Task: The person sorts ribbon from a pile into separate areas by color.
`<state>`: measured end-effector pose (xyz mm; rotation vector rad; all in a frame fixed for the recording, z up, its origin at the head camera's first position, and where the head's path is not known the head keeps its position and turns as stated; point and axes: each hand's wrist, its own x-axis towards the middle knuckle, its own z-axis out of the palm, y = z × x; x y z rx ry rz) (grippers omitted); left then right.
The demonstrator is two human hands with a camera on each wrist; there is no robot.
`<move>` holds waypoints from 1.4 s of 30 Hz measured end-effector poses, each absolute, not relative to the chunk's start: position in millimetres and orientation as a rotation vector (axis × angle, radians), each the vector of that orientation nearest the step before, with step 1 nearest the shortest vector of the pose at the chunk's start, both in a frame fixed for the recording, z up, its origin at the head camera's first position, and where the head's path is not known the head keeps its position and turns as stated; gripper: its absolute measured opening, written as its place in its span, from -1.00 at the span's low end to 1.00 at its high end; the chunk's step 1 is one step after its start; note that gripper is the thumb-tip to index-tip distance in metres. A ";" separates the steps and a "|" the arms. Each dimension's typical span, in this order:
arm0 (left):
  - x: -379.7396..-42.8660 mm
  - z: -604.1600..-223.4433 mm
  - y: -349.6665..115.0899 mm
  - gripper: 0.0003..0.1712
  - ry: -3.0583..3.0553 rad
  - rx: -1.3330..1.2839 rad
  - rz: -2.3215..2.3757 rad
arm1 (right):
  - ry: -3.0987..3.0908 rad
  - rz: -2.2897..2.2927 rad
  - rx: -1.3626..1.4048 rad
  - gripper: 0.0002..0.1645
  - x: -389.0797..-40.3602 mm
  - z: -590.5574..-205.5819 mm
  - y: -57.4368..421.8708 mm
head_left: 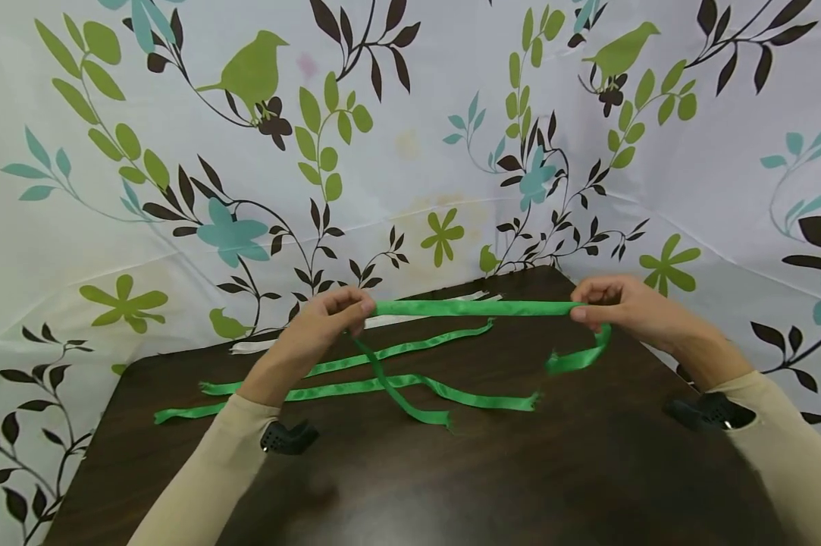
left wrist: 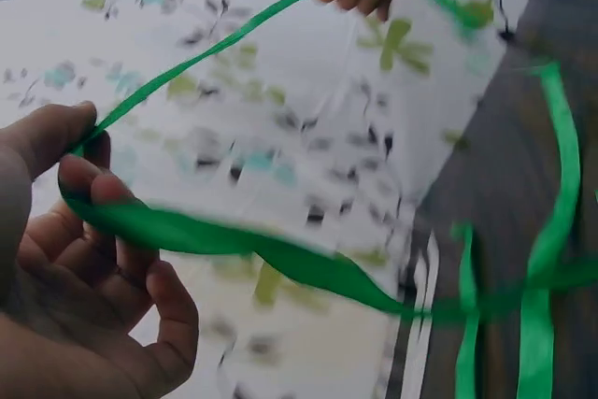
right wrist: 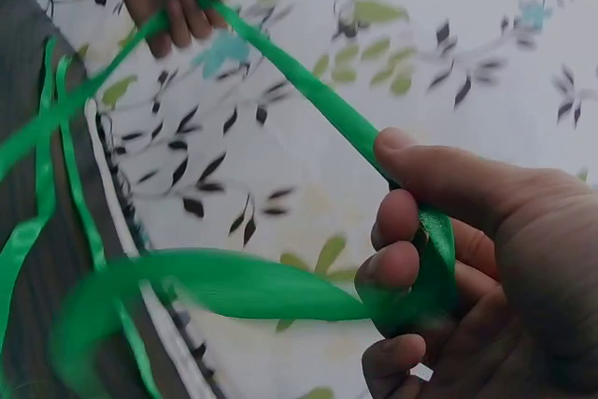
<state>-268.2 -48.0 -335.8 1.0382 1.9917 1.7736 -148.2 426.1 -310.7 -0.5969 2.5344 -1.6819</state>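
Observation:
A green satin ribbon (head_left: 474, 308) is stretched nearly level above the table between both hands. My left hand (head_left: 338, 309) pinches it between thumb and fingers, and a loose tail (head_left: 399, 398) hangs down from there. My right hand (head_left: 615, 307) pinches the other side, where a shorter end (head_left: 579, 359) dangles and curls. In the left wrist view the ribbon (left wrist: 252, 248) loops around the fingers of the left hand (left wrist: 103, 259). In the right wrist view the ribbon tail swings blurred below the right hand (right wrist: 467, 240).
Two more green ribbons lie on the dark brown table (head_left: 410, 485): a farther one (head_left: 410, 347) and a nearer, bent one (head_left: 478, 398). White ribbons (head_left: 396, 319) lie along the back edge. Behind the table hangs a white curtain (head_left: 410, 144) printed with birds and leaves.

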 end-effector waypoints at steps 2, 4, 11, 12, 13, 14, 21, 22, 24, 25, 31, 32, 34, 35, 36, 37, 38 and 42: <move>-270.1 -337.6 -71.4 -0.62 2.081 0.999 1.727 | 2.504 -1.703 -0.560 -0.94 -155.1 -320.2 431.1; -269.0 -339.8 -94.7 -0.62 2.147 0.958 1.696 | 2.424 -1.766 -0.568 -0.92 -160.3 -328.5 436.3; -257.0 -342.7 -174.2 -0.73 2.386 0.841 1.618 | 2.114 -1.964 -0.693 -0.71 -174.5 -346.3 455.3; -255.5 -343.4 -185.4 -0.74 2.429 0.835 1.598 | 2.086 -1.976 -0.715 -0.70 -176.2 -347.9 457.0; -254.2 -344.3 -196.9 -0.75 2.464 0.830 1.588 | 2.067 -1.980 -0.732 -0.71 -178.0 -349.3 458.2; -252.9 -345.7 -208.5 -0.76 2.502 0.830 1.579 | 2.054 -1.981 -0.743 -0.72 -179.7 -350.6 459.1; -236.6 -362.8 -287.2 -0.72 2.706 0.649 1.405 | 2.071 -2.005 -0.630 -0.75 -195.1 -365.6 469.6; -235.1 -365.9 -297.0 -0.71 2.721 0.612 1.365 | 2.084 -2.008 -0.592 -0.76 -197.2 -369.5 473.1; -234.0 -372.9 -312.9 -0.67 2.723 0.557 1.319 | 2.124 -1.998 -0.508 -0.78 -200.7 -378.0 480.8; -234.8 -377.3 -319.2 -0.66 2.725 0.530 1.296 | 2.153 -1.980 -0.468 -0.80 -202.3 -383.0 484.7; -251.5 -407.6 -337.8 -0.49 2.733 0.409 1.173 | 2.443 -1.699 -0.186 -0.71 -212.5 -418.1 498.4; -254.8 -412.4 -339.2 -0.46 2.734 0.396 1.149 | 2.494 -1.640 -0.148 -0.66 -214.9 -423.9 498.8; -261.4 -422.2 -340.8 -0.41 2.740 0.379 1.111 | 2.579 -1.553 -0.101 -0.60 -219.8 -434.5 499.8; -264.3 -426.7 -340.7 -0.40 2.741 0.382 1.097 | 2.618 -1.515 -0.087 -0.58 -221.8 -438.8 500.5; -267.2 -430.9 -340.4 -0.40 2.743 0.387 1.084 | 2.660 -1.474 -0.077 -0.57 -223.6 -442.8 501.8; -269.8 -434.8 -339.7 -0.41 2.742 0.400 1.073 | 2.702 -1.436 -0.067 -0.56 -225.1 -446.4 503.6; -272.5 -438.6 -338.3 -0.43 2.748 0.413 1.062 | 2.746 -1.390 -0.062 -0.57 -225.9 -449.3 506.1; -281.7 -448.7 -333.2 -0.52 2.776 0.469 1.032 | 2.900 -1.243 -0.044 -0.63 -221.1 -462.6 517.6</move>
